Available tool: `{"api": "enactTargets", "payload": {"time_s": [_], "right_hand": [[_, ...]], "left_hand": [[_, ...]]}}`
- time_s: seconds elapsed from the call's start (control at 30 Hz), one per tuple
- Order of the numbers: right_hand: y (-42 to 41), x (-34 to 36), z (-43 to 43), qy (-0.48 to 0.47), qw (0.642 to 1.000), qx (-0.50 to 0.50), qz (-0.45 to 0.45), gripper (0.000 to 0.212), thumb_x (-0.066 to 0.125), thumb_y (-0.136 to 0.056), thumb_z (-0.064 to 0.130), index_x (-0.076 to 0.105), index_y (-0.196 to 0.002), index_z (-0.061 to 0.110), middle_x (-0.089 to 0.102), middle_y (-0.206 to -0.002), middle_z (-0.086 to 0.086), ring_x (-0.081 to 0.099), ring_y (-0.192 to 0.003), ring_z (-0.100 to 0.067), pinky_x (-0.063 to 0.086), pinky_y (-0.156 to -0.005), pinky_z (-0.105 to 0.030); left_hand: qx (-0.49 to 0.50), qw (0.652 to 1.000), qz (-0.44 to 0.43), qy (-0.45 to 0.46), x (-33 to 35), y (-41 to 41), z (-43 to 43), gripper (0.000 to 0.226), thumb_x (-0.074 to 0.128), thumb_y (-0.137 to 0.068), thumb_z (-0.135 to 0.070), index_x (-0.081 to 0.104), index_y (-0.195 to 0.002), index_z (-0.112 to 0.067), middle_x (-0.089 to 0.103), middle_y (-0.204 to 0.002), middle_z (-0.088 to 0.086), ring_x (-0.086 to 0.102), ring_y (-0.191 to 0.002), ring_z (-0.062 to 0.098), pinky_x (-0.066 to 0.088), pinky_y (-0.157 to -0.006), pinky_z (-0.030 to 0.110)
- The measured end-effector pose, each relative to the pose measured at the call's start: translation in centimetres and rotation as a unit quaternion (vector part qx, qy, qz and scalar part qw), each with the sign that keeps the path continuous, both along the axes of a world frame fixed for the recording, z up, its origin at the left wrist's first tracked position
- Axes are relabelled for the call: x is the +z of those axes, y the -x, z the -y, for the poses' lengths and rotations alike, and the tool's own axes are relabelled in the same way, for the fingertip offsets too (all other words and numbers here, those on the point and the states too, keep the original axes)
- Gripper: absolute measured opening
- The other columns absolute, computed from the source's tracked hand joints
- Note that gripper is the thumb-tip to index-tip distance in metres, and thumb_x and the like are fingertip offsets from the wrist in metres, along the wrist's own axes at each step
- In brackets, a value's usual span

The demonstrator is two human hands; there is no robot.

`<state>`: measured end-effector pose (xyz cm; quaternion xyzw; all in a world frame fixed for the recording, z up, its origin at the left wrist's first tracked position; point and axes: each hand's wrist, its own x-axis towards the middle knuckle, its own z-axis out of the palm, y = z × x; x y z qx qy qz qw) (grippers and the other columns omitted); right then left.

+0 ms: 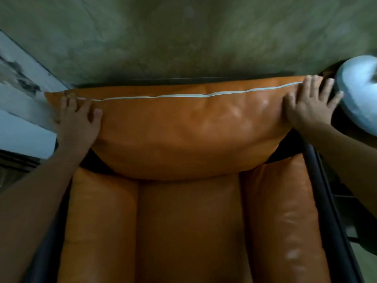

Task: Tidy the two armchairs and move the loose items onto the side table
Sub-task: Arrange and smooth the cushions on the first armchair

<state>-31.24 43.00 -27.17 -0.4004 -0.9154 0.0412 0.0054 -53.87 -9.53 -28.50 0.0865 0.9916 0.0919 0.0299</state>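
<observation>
An orange leather armchair fills the view, seen from above. Its puffy back cushion (189, 131) has a white seam along the top edge and leans against the wall. My left hand (78, 121) lies flat on the cushion's left end with its fingers spread. On the cushion's right end my right hand (310, 103) presses, fingers straight and spread too. Below the back cushion lies the seat cushion (189, 227), flanked by two padded orange side bolsters. Nothing loose shows on the seat.
A greenish wall (183, 37) stands right behind the chair. A round pale grey object (359, 88) sits at the right edge beside my right hand. A light panel with dark marks (20, 94) leans at the left. The chair's dark metal frame (326, 190) runs down the right side.
</observation>
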Motion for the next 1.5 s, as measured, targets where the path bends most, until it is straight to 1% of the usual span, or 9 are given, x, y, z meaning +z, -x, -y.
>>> {"api": "enactTargets", "payload": {"time_s": [0.1,0.2,0.37,0.5,0.67,0.93,1.13,1.3,1.5], "right_hand": [[-2.8,-0.8,6.2,-0.028,0.996,0.058,-0.066,0.073,0.025,-0.097,0.051,0.019,-0.158,0.013,0.009,-0.166,-0.019,0.001,-0.154,-0.039,0.002,-0.116,-0.071],[-3.6,-4.3,17.2,-0.011,0.957,0.282,-0.067,0.068,0.039,-0.098,0.051,0.023,-0.158,0.024,0.009,-0.167,-0.013,0.003,-0.154,-0.036,0.002,-0.118,-0.064],[-1.0,-10.9,19.0,-0.088,0.89,0.447,-0.018,0.067,0.041,-0.097,0.056,0.02,-0.158,0.036,0.008,-0.167,0.001,0.005,-0.155,-0.027,-0.004,-0.12,-0.05],[-1.9,-9.3,9.8,-0.1,0.936,0.336,0.018,0.069,0.027,-0.097,0.064,0.015,-0.159,0.035,0.004,-0.169,-0.001,-0.004,-0.155,-0.027,-0.005,-0.121,-0.056],[-6.4,-7.4,9.7,0.007,0.995,0.064,-0.075,0.065,0.025,-0.104,0.057,0.003,-0.16,0.033,-0.005,-0.169,-0.006,-0.008,-0.154,-0.037,0.001,-0.117,-0.07],[-6.4,-14.2,22.7,0.171,0.96,-0.004,-0.222,0.097,0.058,-0.092,0.063,0.001,-0.161,0.024,-0.018,-0.165,-0.017,-0.014,-0.15,-0.046,0.008,-0.116,-0.068],[-4.9,-19.9,16.8,0.069,0.97,0.071,-0.222,0.081,0.032,-0.1,0.063,0.014,-0.159,0.011,0.006,-0.164,-0.027,-0.002,-0.148,-0.054,0.002,-0.112,-0.072],[-7.6,-19.3,17.1,0.113,0.964,0.064,-0.233,0.074,0.041,-0.104,0.052,0.015,-0.159,0.008,0.005,-0.164,-0.028,-0.001,-0.15,-0.05,0.005,-0.123,-0.057],[-8.0,-16.6,25.5,0.38,0.843,-0.191,-0.33,0.099,0.062,-0.09,0.06,-0.006,-0.158,0.04,-0.019,-0.167,-0.001,0.004,-0.154,-0.026,0.027,-0.108,-0.031]], "left_hand": [[-0.101,0.99,-0.09,-0.044,-0.3,-5.8,-1.5,0.054,0.035,-0.103,-0.043,0.047,-0.147,-0.016,0.026,-0.162,0.015,0.017,-0.152,0.033,0.011,-0.117,0.066],[-0.253,0.959,-0.12,-0.041,-3.5,-12.4,-6.3,0.058,0.048,-0.097,-0.046,0.043,-0.15,-0.023,0.025,-0.163,0.011,0.021,-0.152,0.031,0.013,-0.115,0.066],[-0.365,0.913,-0.134,0.124,-9.3,-10.8,-7.4,0.078,0.041,-0.091,-0.071,0.011,-0.157,-0.042,0.001,-0.168,-0.005,0.004,-0.155,0.023,0.012,-0.109,0.077],[-0.306,0.933,-0.106,0.155,-7.7,-4.7,-0.9,0.079,0.034,-0.088,-0.074,0.01,-0.157,-0.043,-0.005,-0.168,-0.003,-0.01,-0.152,0.021,0.006,-0.108,0.078],[-0.083,0.996,-0.039,0.017,-5.6,-7.8,3.5,0.063,0.031,-0.103,-0.058,0.012,-0.159,-0.035,-0.003,-0.168,0.005,-0.004,-0.154,0.035,0.005,-0.11,0.077],[0.024,0.978,0.012,-0.208,-12.2,-18.4,-5.5,0.109,0.069,-0.081,-0.067,0.006,-0.16,-0.025,-0.016,-0.163,0.023,-0.011,-0.151,0.043,0.013,-0.118,0.06],[-0.02,0.978,-0.059,-0.199,-17.9,-12.7,-5.1,0.102,0.062,-0.09,-0.063,0.015,-0.157,-0.002,-0.006,-0.158,0.04,-0.011,-0.145,0.059,-0.003,-0.119,0.054],[0.042,0.966,-0.015,-0.253,-16.9,-16.7,-5.5,0.095,0.061,-0.092,-0.06,0.01,-0.16,-0.017,-0.013,-0.163,0.027,-0.007,-0.152,0.043,0.009,-0.124,0.055],[0.191,0.892,0.096,-0.398,-15.9,-23.9,-8.9,0.105,0.067,-0.084,-0.063,-0.005,-0.157,-0.04,-0.018,-0.166,0.001,-0.002,-0.154,0.023,0.029,-0.115,0.034]]}}
